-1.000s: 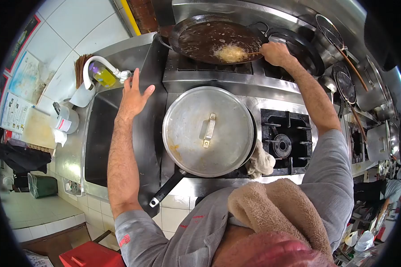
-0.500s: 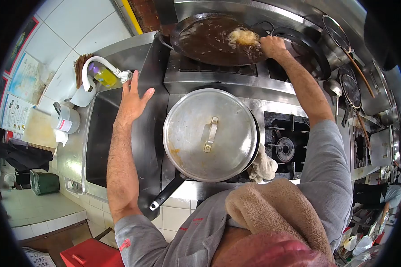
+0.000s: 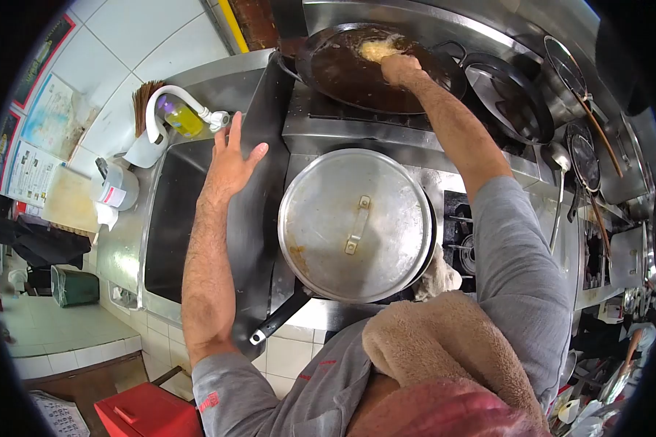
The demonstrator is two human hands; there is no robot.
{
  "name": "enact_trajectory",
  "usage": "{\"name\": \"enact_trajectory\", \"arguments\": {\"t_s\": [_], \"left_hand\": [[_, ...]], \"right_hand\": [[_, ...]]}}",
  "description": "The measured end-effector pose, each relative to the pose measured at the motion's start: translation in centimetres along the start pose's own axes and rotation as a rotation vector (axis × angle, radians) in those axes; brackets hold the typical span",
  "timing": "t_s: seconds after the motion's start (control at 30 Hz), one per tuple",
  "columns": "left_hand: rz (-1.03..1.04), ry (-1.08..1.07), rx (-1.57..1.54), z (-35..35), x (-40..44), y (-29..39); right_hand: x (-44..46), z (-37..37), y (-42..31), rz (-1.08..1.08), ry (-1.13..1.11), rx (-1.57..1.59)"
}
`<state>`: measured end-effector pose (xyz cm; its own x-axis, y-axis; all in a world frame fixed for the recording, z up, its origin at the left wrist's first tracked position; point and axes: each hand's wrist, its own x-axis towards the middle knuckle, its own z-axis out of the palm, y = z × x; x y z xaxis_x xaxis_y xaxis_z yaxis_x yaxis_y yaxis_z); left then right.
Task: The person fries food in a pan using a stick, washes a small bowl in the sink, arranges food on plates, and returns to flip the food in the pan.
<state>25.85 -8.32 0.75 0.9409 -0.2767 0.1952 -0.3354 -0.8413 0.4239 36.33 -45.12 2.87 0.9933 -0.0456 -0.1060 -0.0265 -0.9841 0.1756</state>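
At the top, a wide dark wok (image 3: 342, 91) holds brown oil. My right hand (image 3: 402, 69) is closed over the oil, its fingers at the near edge of a pale, battered piece of food (image 3: 378, 49) that it seems to grip; the fingertips are hidden. Bubbles ring the food. Fingers apart and holding nothing, my left hand (image 3: 229, 164) hovers over the dark sink (image 3: 175, 226), close to the white faucet (image 3: 217, 120). Between my arms stands a pan under a big metal lid (image 3: 328, 218), its black handle (image 3: 280, 320) pointing toward me.
Right of the wok sits a black pan (image 3: 514, 102), with a ladle (image 3: 557, 156) and strainers (image 3: 584, 156) beyond it. A cloth (image 3: 439, 277) lies against the lidded pan, beside a burner (image 3: 465, 251). A yellow bottle (image 3: 184, 121) and a white container (image 3: 120, 189) stand by the sink.
My right hand has moved left across the wok, and the battered food has shifted left with it. My left hand stays open near the faucet. The view has shifted slightly.
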Motion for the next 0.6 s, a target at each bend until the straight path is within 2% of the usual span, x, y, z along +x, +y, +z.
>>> {"name": "enact_trajectory", "arguments": {"t_s": [0.33, 0.6], "left_hand": [[0.011, 0.01, 0.012, 0.1, 0.0, -0.1], [0.01, 0.008, 0.013, 0.0, 0.0, -0.1]], "right_hand": [[-0.8, -1.8, -5.4, -0.129, 0.047, 0.165], [-2.5, -4.2, -6.5, -0.178, 0.086, 0.333]]}}
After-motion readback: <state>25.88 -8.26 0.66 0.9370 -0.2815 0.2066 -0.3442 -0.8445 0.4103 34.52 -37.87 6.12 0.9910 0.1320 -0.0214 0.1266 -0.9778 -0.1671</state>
